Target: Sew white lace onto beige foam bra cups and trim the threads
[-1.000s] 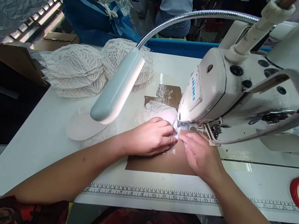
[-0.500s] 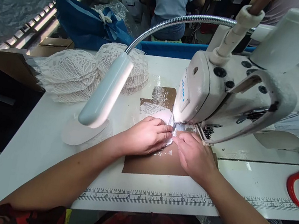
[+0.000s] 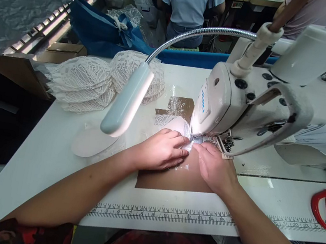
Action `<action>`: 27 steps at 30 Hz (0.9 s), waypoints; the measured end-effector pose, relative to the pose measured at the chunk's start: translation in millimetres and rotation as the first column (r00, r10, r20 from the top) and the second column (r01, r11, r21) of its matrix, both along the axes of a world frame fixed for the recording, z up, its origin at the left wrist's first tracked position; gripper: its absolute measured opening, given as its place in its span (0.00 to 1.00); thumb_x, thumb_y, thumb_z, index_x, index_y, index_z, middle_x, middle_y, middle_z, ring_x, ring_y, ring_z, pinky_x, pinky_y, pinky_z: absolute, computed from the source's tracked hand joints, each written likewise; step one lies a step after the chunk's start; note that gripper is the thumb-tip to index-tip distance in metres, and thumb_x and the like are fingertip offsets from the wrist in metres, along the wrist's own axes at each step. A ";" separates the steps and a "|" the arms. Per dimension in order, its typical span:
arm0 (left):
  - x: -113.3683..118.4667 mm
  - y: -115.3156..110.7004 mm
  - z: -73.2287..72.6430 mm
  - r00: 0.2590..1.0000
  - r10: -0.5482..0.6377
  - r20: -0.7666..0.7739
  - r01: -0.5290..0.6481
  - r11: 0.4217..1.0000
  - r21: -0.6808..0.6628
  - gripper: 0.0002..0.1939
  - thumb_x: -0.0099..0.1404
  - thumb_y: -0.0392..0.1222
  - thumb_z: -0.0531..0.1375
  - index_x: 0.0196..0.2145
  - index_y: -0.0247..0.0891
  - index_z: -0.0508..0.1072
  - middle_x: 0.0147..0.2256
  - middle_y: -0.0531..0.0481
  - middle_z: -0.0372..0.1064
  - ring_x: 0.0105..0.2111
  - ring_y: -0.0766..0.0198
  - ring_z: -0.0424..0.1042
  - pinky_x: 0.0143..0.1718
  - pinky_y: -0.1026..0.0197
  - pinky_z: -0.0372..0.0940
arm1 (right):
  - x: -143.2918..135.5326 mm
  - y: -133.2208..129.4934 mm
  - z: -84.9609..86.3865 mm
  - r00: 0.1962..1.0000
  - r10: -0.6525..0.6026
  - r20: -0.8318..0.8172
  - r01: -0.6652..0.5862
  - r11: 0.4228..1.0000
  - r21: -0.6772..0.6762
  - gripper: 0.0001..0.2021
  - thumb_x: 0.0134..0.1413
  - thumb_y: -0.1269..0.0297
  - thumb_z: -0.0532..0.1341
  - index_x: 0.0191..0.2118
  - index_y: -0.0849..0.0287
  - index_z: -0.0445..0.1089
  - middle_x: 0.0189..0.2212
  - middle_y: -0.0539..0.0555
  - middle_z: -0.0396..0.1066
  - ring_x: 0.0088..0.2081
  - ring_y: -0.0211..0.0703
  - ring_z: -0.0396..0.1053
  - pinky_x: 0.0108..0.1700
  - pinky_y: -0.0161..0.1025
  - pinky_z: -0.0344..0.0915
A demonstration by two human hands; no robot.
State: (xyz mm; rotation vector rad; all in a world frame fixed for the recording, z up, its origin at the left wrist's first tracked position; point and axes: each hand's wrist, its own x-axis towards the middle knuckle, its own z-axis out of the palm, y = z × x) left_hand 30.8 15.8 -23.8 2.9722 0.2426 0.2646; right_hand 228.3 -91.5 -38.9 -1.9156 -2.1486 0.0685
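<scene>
White tabletop [image 3: 45,169] bears lace [image 3: 163,119] under left hand [image 3: 165,150].

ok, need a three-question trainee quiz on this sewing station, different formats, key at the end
1. Multiple choice: which thing lies toward the right of the table in view?
A) stacked lace pieces
B) red-handled scissors
C) pale oval piece

2. True or false: the lamp head hangs to the left of the sewing machine head.

3. Fill in the colour: the left hand and right hand are over a flat ____ sheet.

Key: 1. B; 2. True; 3. brown.
</scene>
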 end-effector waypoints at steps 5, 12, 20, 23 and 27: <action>0.5 -0.1 -2.2 0.999 -0.021 0.030 0.023 0.998 -0.053 0.15 0.72 0.43 0.51 0.49 0.36 0.73 0.53 0.41 0.68 0.47 0.55 0.66 0.47 0.53 0.62 | -3.0 0.5 6.8 0.987 0.143 0.071 -0.143 0.990 -0.014 0.21 0.54 0.79 0.53 0.49 0.56 0.72 0.39 0.54 0.73 0.39 0.47 0.65 0.34 0.38 0.55; 3.7 -2.1 -4.3 1.000 0.026 0.015 -0.025 0.999 -0.029 0.16 0.73 0.40 0.49 0.50 0.34 0.73 0.53 0.43 0.70 0.45 0.57 0.67 0.46 0.54 0.63 | -5.0 -2.9 6.3 0.982 0.129 0.137 -0.129 0.992 -0.007 0.20 0.53 0.79 0.55 0.49 0.57 0.72 0.38 0.55 0.74 0.39 0.47 0.64 0.34 0.40 0.53; 6.0 -0.8 -7.2 0.990 0.134 0.030 -0.134 0.991 0.006 0.16 0.73 0.42 0.50 0.51 0.36 0.73 0.53 0.44 0.70 0.44 0.56 0.67 0.45 0.55 0.63 | -8.0 3.0 5.7 0.972 0.032 0.232 -0.015 0.997 -0.075 0.21 0.59 0.74 0.53 0.54 0.54 0.71 0.34 0.57 0.72 0.35 0.46 0.63 0.35 0.40 0.54; 7.0 0.0 -6.2 0.985 0.172 0.021 -0.172 0.985 0.028 0.16 0.72 0.42 0.50 0.50 0.36 0.73 0.51 0.43 0.71 0.43 0.56 0.67 0.44 0.54 0.63 | -5.4 2.6 3.2 0.977 0.026 0.210 -0.012 0.998 -0.069 0.21 0.59 0.73 0.53 0.55 0.51 0.71 0.32 0.56 0.72 0.33 0.46 0.63 0.34 0.40 0.54; 7.1 2.5 -7.5 0.974 0.223 0.029 -0.224 0.974 0.031 0.17 0.71 0.43 0.51 0.50 0.35 0.73 0.49 0.41 0.71 0.45 0.53 0.66 0.44 0.53 0.62 | -1.2 -0.3 -0.4 0.991 0.019 0.134 -0.009 0.998 -0.069 0.22 0.59 0.73 0.53 0.56 0.50 0.70 0.34 0.55 0.72 0.33 0.45 0.63 0.31 0.39 0.51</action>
